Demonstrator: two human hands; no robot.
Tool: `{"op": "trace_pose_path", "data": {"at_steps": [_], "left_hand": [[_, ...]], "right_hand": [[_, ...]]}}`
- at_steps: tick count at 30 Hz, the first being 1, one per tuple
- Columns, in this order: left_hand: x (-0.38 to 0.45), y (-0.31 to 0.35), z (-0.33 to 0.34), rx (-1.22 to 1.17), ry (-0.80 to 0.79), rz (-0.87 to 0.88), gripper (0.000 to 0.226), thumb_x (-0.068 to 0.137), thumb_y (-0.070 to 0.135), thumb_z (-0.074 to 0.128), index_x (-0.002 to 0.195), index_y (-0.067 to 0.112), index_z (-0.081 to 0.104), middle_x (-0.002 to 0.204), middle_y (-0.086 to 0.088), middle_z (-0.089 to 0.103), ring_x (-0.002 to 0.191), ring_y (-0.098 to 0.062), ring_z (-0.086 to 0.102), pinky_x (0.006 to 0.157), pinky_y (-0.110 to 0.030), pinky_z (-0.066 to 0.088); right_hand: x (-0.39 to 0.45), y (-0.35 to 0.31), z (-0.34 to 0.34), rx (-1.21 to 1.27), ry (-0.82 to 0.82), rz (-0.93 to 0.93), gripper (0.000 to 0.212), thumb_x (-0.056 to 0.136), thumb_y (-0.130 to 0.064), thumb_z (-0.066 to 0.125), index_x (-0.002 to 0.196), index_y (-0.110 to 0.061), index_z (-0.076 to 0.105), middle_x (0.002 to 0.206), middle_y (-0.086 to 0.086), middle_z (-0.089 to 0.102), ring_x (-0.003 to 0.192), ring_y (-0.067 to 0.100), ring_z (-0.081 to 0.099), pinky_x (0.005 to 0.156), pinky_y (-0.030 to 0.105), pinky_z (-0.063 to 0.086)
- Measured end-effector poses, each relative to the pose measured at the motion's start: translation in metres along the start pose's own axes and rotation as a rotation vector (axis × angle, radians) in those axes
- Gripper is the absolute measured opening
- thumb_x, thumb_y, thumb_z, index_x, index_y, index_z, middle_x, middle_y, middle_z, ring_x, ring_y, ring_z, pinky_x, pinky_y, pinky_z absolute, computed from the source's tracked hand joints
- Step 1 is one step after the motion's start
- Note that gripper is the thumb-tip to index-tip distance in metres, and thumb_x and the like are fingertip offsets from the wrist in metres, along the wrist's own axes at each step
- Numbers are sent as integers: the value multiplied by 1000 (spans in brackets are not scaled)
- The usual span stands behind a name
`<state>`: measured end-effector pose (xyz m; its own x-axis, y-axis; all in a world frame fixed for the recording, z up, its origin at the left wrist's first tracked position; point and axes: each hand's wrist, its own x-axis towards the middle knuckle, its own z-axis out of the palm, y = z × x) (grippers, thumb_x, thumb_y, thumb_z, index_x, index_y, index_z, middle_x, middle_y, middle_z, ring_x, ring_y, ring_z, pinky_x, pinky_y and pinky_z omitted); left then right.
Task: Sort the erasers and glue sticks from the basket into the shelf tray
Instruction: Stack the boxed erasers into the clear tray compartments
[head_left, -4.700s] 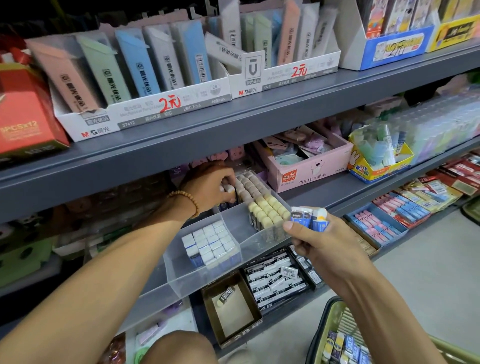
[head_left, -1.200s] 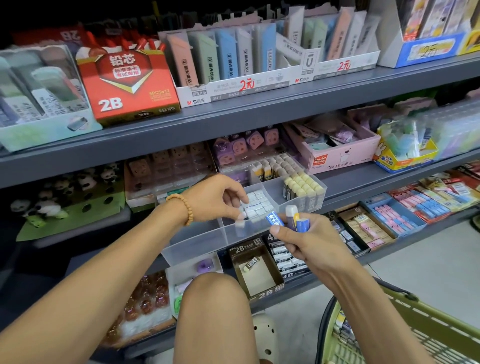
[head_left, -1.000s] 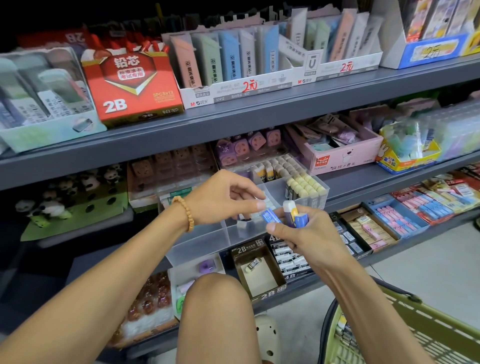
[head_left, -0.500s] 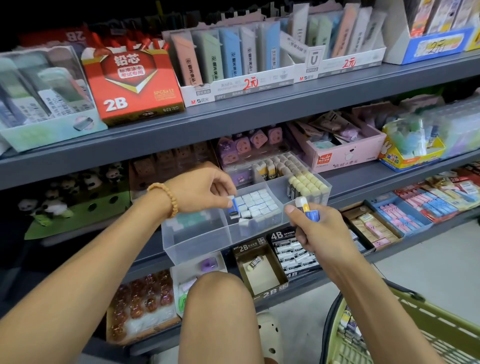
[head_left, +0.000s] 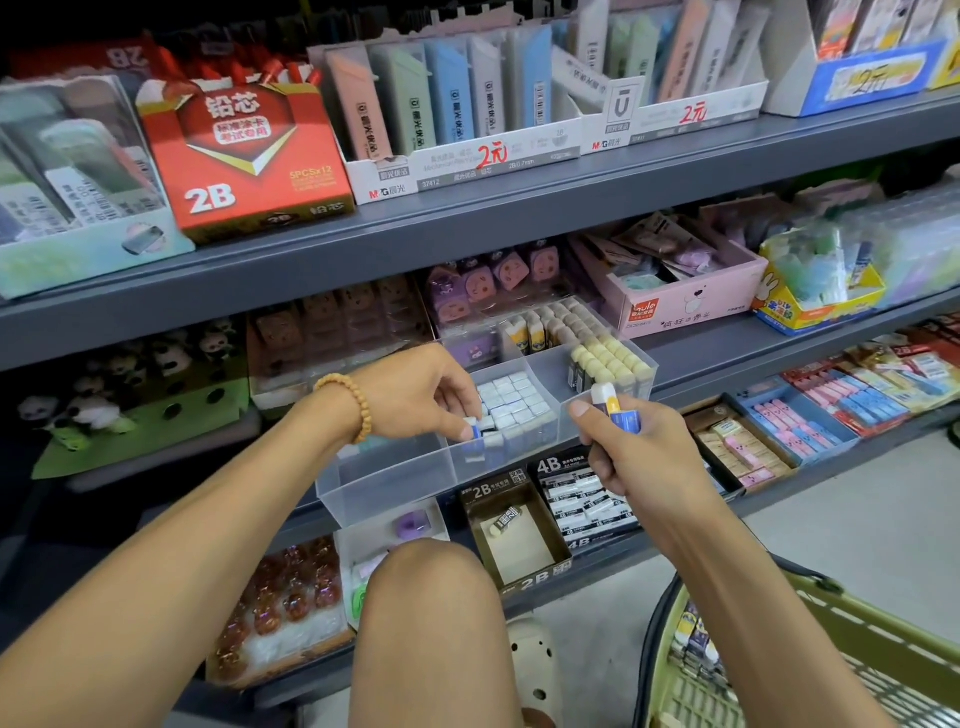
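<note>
Head view: one eraser (head_left: 471, 432) is now being pinched down into the tray (head_left: 395, 480) by the left hand (head_left: 415, 395), fewer pieces being gripped in the right hand (head_left: 631, 457), more waiting in the basket (head_left: 810, 675)

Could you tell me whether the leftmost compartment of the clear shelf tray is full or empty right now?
Empty, as far as shows: the leftmost compartment of the clear tray holds nothing visible, while white erasers pack the next one.

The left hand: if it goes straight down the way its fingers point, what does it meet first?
Probably the rows of erasers in the clear tray, beside the eraser the left hand pinches; depth is uncertain.
</note>
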<state>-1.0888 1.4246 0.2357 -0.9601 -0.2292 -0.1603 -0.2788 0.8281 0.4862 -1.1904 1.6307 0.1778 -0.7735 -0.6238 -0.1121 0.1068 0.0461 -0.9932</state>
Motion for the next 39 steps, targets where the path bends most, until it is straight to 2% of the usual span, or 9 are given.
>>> {"op": "trace_pose_path", "data": {"at_steps": [4, 8, 12, 18, 24, 27, 30, 35, 39], "left_hand": [[1, -4, 4, 22, 73, -22, 11, 77, 20, 81, 86, 19, 74, 74, 11, 68, 61, 11, 57, 57, -6, 42], [2, -6, 7, 76, 91, -14, 10, 77, 22, 80, 85, 22, 73, 73, 12, 68, 62, 8, 58, 58, -7, 42], [2, -6, 8, 86, 139, 1, 9, 78, 22, 79, 85, 23, 73, 75, 10, 69, 64, 2, 59, 62, -13, 45], [-1, 1, 15, 193, 233, 35, 8, 82, 23, 73, 89, 22, 74, 69, 21, 59, 65, 7, 57, 61, -7, 40], [-3, 0, 18, 246, 280, 72, 13, 84, 23, 70, 95, 18, 75, 84, 7, 71, 68, 3, 58, 72, -19, 51], [-4, 1, 20, 240, 269, 110, 12, 84, 21, 71, 94, 15, 75, 82, 8, 66, 68, -1, 62, 73, -21, 52], [-5, 2, 20, 192, 221, 123, 10, 83, 19, 74, 91, 14, 76, 83, 9, 66, 66, -2, 65, 72, -16, 51], [-4, -2, 16, 6, 212, 10, 14, 77, 21, 81, 91, 20, 76, 79, 11, 72, 71, 0, 67, 73, -24, 58], [3, 9, 20, -5, 194, -54, 15, 77, 20, 81, 91, 16, 76, 70, 18, 65, 62, 9, 61, 62, -7, 48]], "right_hand": [[1, 2, -1, 19, -1, -5, 34, 95, -19, 65, 93, 14, 57, 66, 7, 47, 47, 11, 39, 40, 18, 29], [2, 3, -1, 21, 3, -2, 36, 95, -19, 66, 96, 16, 56, 69, 10, 48, 47, 12, 39, 40, 19, 29], [3, 4, -1, 57, 15, 12, 33, 94, -17, 66, 99, 14, 59, 64, 4, 50, 46, 11, 39, 39, 18, 29], [3, 4, -1, 55, 20, 19, 22, 94, -19, 66, 88, 2, 62, 61, 3, 50, 46, 10, 41, 40, 18, 30], [1, 3, 1, 33, 9, 31, 23, 95, -20, 66, 80, -4, 59, 64, 7, 51, 47, 10, 41, 41, 19, 30], [0, 4, -1, 40, 10, 25, 22, 94, -20, 66, 88, 1, 63, 67, 9, 51, 47, 10, 41, 41, 19, 30], [0, 5, -2, 42, 14, 25, 26, 94, -21, 66, 93, 4, 64, 67, 9, 52, 47, 10, 42, 41, 19, 30], [0, 5, -3, 47, 19, 29, 28, 94, -21, 67, 93, 6, 64, 67, 9, 51, 47, 10, 42, 41, 20, 31], [1, 4, -3, 46, 13, 32, 22, 94, -22, 67, 86, -2, 63, 67, 9, 52, 47, 10, 42, 42, 20, 31]]}}
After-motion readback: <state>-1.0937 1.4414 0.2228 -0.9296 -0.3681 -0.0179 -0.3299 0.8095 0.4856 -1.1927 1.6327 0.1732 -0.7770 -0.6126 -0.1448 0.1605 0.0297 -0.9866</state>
